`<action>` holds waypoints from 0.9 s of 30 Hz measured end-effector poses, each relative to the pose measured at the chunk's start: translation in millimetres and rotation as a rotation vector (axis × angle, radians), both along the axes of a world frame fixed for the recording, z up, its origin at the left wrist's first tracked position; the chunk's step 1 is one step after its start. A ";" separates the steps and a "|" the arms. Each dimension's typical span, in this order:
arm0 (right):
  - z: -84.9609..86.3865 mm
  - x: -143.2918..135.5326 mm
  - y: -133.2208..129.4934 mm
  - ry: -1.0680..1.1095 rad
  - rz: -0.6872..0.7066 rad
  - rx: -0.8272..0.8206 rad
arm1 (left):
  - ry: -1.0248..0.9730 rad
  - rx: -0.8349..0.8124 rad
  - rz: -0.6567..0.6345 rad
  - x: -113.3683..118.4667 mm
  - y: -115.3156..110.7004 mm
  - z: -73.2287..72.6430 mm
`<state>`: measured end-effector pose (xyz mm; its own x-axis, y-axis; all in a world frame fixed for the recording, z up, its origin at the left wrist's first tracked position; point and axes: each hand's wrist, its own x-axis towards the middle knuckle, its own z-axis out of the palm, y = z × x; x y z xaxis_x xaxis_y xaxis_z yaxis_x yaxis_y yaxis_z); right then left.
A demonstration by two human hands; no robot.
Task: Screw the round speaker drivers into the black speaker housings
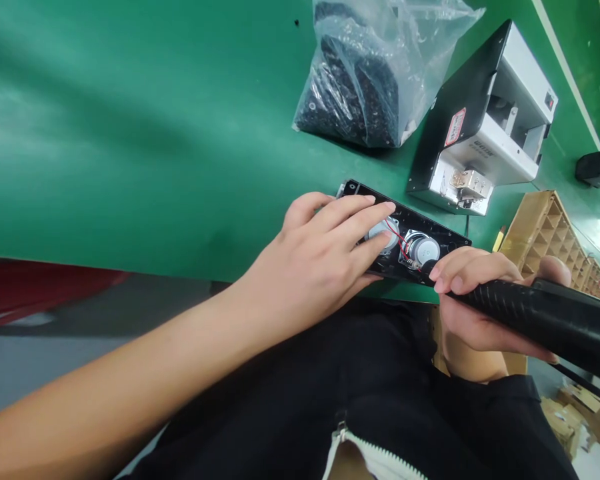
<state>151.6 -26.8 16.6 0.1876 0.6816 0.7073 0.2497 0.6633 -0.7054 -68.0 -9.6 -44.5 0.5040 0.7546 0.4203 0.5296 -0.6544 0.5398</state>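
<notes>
A black speaker panel [405, 215] lies on the green bench near its front edge, with its back facing up. Two round speaker drivers are set in it; the right-hand speaker driver [424, 249] shows fully, and red wires [396, 232] run between them. My left hand [325, 250] grips the panel's left part, fingers across the left driver, which it partly covers. Wrapped in my right hand [475, 287] is a black electric screwdriver [540, 317], tilted low. Its front end is at the panel's near edge, beside the right driver; fingers hide the exact tip contact.
Behind the panel sits a clear plastic bag [360, 87] of small dark screws. A silver and black screw feeder machine [480, 133] stands to its right. Farther right are a cardboard divider box [555, 233], a yellow-handled tool [499, 239] and a small black object [596, 169].
</notes>
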 end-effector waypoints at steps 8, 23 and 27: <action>5.6 6.8 -8.1 0.001 0.067 -0.108 | 0.026 -0.071 -0.083 -7.6 3.2 4.4; -3.0 10.3 5.9 -0.058 -0.010 -0.152 | -0.083 -0.065 -0.023 1.3 -3.8 -4.3; -5.8 15.8 7.8 -0.083 -0.082 -0.135 | -0.084 -0.029 -0.022 1.6 -3.3 -4.8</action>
<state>167.3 -19.0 10.8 0.1908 0.7564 0.6256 0.3604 0.5388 -0.7614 -66.4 -12.9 -49.4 0.4846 0.7560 0.4401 0.4672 -0.6490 0.6004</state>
